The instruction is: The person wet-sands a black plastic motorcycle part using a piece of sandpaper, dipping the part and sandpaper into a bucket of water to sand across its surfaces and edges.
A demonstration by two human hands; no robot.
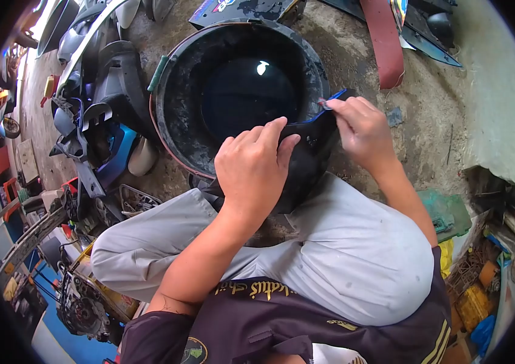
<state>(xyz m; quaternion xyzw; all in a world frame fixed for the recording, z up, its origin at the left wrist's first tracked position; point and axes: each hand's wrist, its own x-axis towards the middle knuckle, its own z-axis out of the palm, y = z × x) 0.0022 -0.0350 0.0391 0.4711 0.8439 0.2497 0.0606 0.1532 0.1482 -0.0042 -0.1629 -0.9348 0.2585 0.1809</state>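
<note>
A black plastic panel with a blue edge [308, 155] lies over my lap, against the near right rim of a black bucket [175, 130]. My left hand [251, 164] grips the panel's left side, thumb and fingers curled at its upper edge. At the panel's narrow upper right tip, my right hand [360, 127] is closed in a pinch. A small greyish-red piece shows at those fingertips, too small to name. Dark liquid [242, 100] with a bright reflection fills the bucket's bottom. Part of the panel is hidden behind my left hand.
Vehicle body panels [118, 85] are piled left of the bucket. A reddish-brown strip [385, 48] and a dark box [239, 12] lie on the concrete floor beyond. Engine parts [87, 309] stand at lower left. A green translucent piece [442, 212] and clutter are at right.
</note>
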